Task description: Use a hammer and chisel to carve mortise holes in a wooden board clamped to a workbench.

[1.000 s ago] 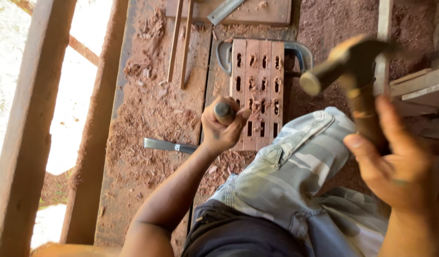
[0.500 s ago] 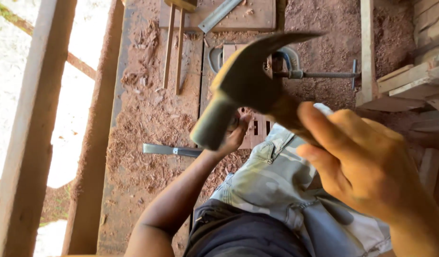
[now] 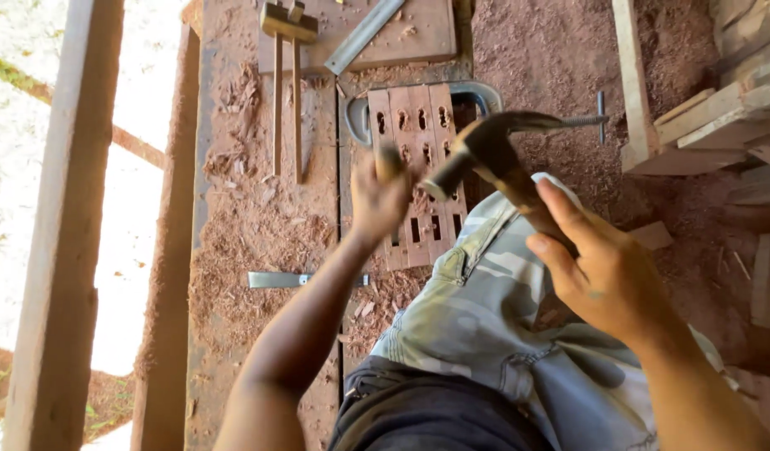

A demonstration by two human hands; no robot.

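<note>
My left hand (image 3: 378, 199) grips a chisel (image 3: 390, 160) by its wooden handle, held upright over a clamped stack of wooden boards (image 3: 415, 150) with rows of rectangular mortise slots. My right hand (image 3: 606, 271) holds a claw hammer (image 3: 485, 150) by its wooden handle; its head hangs just right of the chisel's top, blurred by motion. My knee in camouflage shorts (image 3: 493, 301) rests on the near end of the boards.
A metal clamp (image 3: 485, 96) holds the boards, its screw sticking out right. A flat metal blade (image 3: 289, 280), two long wooden tools (image 3: 286, 92) and a metal square (image 3: 364, 35) lie on the sawdust-covered bench. Stacked timber (image 3: 711, 108) stands right; a beam (image 3: 63, 225) left.
The hammer swung from raised at the right, close past the camera, down toward the chisel's top. My left hand stays on the chisel over the boards.
</note>
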